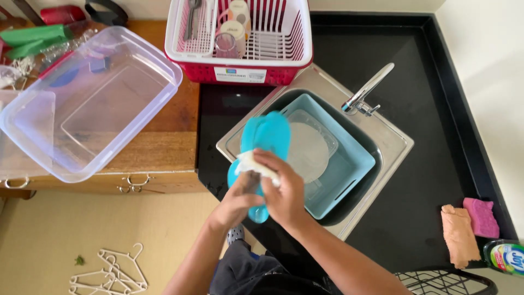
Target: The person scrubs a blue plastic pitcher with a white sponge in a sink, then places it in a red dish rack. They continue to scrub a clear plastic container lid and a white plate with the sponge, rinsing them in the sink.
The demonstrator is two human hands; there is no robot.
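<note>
Over the sink [390, 146], the left hand [236, 203] grips the lower end of a turquoise slipper [266, 136], its fingers clenched round it and partly hidden behind the right hand [284, 194]. That hand's fingers press a pale sponge [256, 165] against the slipper; most of the sponge is covered. Below sits a blue tub [349, 164] with a cloudy lid inside, hard to make out. Up the desk, the red rack [240, 71] is cut off at the top.
</note>
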